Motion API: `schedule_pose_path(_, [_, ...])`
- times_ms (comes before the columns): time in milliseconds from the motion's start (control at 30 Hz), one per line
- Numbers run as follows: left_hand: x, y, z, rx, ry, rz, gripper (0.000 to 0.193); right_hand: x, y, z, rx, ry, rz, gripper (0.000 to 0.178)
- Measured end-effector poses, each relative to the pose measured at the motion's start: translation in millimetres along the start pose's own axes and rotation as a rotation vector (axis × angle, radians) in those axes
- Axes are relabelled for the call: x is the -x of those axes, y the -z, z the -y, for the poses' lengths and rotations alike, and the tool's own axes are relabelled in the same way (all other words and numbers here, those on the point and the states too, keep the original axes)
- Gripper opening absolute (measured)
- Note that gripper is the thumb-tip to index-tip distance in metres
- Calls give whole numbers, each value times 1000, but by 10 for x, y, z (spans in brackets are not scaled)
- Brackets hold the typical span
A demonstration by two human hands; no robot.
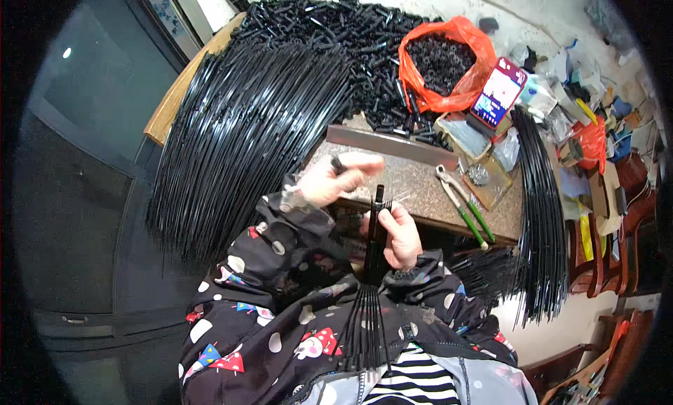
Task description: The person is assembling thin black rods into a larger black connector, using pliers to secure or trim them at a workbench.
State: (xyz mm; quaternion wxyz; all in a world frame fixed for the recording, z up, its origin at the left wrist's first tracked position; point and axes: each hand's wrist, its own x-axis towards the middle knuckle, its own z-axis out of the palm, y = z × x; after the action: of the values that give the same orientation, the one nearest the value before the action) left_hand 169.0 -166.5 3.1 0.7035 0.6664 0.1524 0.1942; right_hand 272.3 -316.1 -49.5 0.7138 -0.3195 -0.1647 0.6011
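1. Grasping a bundle of thin black rods [373,254] in the right hand [399,238], with thumb laid along the upper part.
2. Running nearly upright just in front of the near edge of the tabletop [420,187], topped by a black tube [379,193] that sticks up above the thumb, and spreading at the lower ends over the patterned jacket [277,321].
3. Above and to the left of that bundle, apart from it: reaching over the near edge toward its left end with the left hand [336,182], blurred, half curled around a short black piece [338,165] held among the fingers.
4. Beyond both hands, lying across the tabletop: a flat metal bar [392,147].
5. To the right of the right hand, lying with handles over the near edge: green-handled pliers [466,207].
6. Toward the far edge, heaped: many black tubes [308,26]; beside these, an orange-red bag [484,51] of small black parts, with a phone [498,96] propped nearby.
7. Overhanging the left side: a broad sheaf of black rods [238,145]; hanging past the right edge: a narrower sheaf [540,230].
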Motion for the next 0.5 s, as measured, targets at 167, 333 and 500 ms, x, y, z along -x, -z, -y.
schedule_pose_path(167, [-113,-227,-206,-73,76,210,51,72,-145,-66,41,81,2,10])
schedule_pose_path(333, [-21,-238,-230,246,50,166,37,156,-245,30,-6,36,-125,7])
schedule_pose_path(500, [1,-177,-364,105,65,51,24,127,-211,32,12,37,-76,8])
